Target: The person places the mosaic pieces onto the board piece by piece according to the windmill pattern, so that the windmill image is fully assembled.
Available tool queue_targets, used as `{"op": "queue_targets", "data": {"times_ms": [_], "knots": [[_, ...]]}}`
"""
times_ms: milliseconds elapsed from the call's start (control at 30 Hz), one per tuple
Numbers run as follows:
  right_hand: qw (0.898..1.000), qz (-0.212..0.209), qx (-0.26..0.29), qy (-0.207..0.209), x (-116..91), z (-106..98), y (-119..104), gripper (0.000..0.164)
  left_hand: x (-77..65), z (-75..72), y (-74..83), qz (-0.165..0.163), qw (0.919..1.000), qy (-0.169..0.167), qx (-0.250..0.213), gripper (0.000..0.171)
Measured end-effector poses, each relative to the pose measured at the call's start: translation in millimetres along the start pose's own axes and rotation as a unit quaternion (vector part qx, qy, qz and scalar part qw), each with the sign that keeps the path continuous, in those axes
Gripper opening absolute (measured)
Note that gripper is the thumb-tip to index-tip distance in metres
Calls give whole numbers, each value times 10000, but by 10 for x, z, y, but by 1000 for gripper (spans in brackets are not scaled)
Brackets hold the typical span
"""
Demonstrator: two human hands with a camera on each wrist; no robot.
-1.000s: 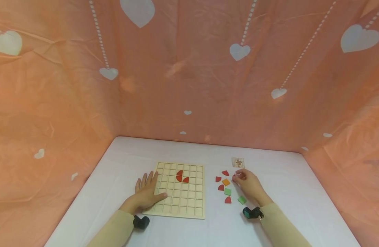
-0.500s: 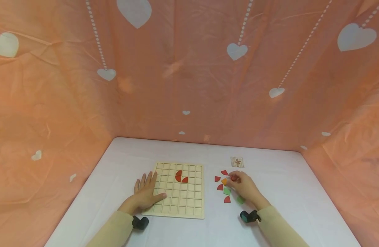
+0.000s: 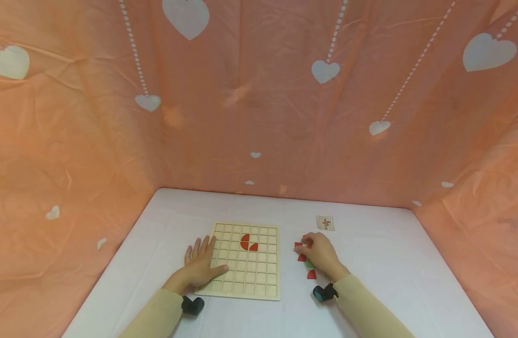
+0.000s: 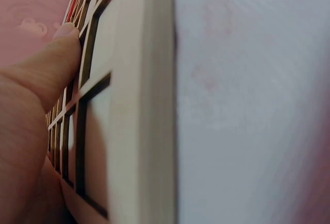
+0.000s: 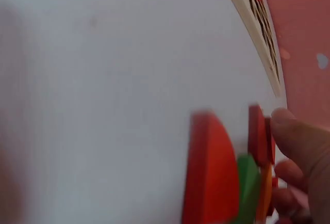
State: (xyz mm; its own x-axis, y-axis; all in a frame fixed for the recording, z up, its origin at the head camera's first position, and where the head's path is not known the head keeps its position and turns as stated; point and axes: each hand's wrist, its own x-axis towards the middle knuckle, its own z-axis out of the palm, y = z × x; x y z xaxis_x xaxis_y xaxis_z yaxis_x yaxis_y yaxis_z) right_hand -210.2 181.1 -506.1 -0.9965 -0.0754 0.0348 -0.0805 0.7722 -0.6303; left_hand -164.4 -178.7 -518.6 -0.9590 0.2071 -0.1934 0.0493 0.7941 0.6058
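Observation:
My left hand [image 3: 200,270] lies flat with fingers spread on the left edge of the wooden grid board [image 3: 265,277]. In the left wrist view its thumb [image 4: 54,64] rests over the grid cells. Several red quarter-circle pieces [image 3: 245,241] sit in the board's upper middle cells. My right hand [image 3: 321,253] bends over the loose pieces, its thumb and index finger around a red quarter-circle [image 3: 298,244]. The thumb [image 5: 296,133] meets that red piece in the right wrist view, with the other fingers curled below. Whatever lies deeper under the palm is hidden.
Near the right hand lie more red quarter-circles [image 3: 311,274], a green square [image 3: 309,264] and an orange piece [image 5: 265,190]. A small pattern card [image 3: 325,223] lies behind the hand. An orange cloth with white hearts [image 3: 259,117] encloses the white table [image 3: 179,206].
My right hand has moved left from the right side of the loose pieces, and now covers the orange square and one green square. My left hand stays on the board.

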Motion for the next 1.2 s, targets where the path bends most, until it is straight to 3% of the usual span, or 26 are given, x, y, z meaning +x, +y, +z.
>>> {"op": "queue_targets", "data": {"times_ms": [167,733,867,1067,1200], "knots": [[9982,99,-534,253,9,43,-72,34,14,-2,4,-24,9999,21,95,105],[9918,544,-1060,466,29,102,-110,38,-12,-26,22,16,10000,28,-32,104],[9922,614,-1000,423,43,91,-109,37,-20,-31,29,-36,10000,-3,39,104],[9941,939,-447,299,52,105,-126,36,-23,-28,38,-51,10000,-31,80,104],[9955,814,-388,306,66,110,-129,33,-27,-33,42,-77,9999,-48,65,104]]}}
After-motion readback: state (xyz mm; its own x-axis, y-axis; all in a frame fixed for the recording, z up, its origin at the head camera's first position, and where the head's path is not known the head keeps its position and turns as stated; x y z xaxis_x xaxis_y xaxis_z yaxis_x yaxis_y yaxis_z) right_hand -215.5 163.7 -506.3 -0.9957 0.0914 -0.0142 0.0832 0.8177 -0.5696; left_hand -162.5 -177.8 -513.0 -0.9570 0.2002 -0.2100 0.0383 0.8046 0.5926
